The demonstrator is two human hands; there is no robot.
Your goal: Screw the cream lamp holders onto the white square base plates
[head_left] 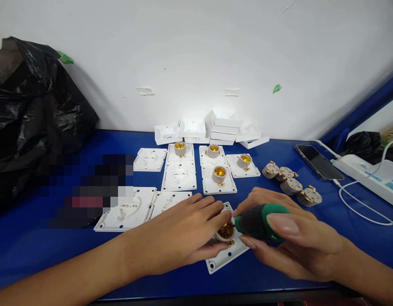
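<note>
My left hand [190, 233] is closed around a round lamp socket [226, 233] with a brass inside. This socket sits on a white square plate [220, 259] near the table's front edge. In my right hand [305, 242] is a screwdriver [260, 222] with a green and black handle, tipped sideways. Its shaft points into the socket; the tip is hard to make out. Behind my hands stand several plates with sockets on them, such as the brass-lined socket [219, 174]. Bare white plates [135, 208] lie to the left.
Several loose sockets [291, 185] lie at the right, near a phone [319, 162] and a white power strip [368, 174] with cables. White box covers [223, 127] are stacked against the wall. A black plastic bag [33, 110] stands at the left on the blue table [120, 274].
</note>
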